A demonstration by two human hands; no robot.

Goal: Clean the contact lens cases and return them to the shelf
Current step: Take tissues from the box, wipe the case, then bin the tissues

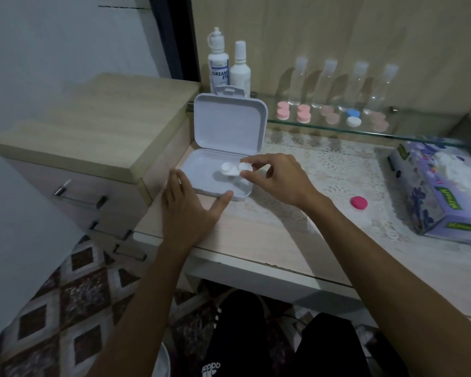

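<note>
Right hand (278, 180) pinching white lens case (233, 168) over open box (215, 183), left hand (186, 205) flat, fingers relaxed, bracing box — pink cap (359, 203), tissue box (443, 191) nearby.

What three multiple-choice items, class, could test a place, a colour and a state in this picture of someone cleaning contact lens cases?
1. Where is the white lens case?
A. On the glass shelf
B. Over the open box
C. On the tissue box

2. What colour is the loose cap on the table?
A. Blue
B. Green
C. Pink

3. How is the storage box?
A. Lid up
B. Lid shut
C. Upside down

Answers: 1 B, the right hand pinches it above the tray; 2 C, plainly pink; 3 A, its lid stands raised while the left hand touches its base.
</note>
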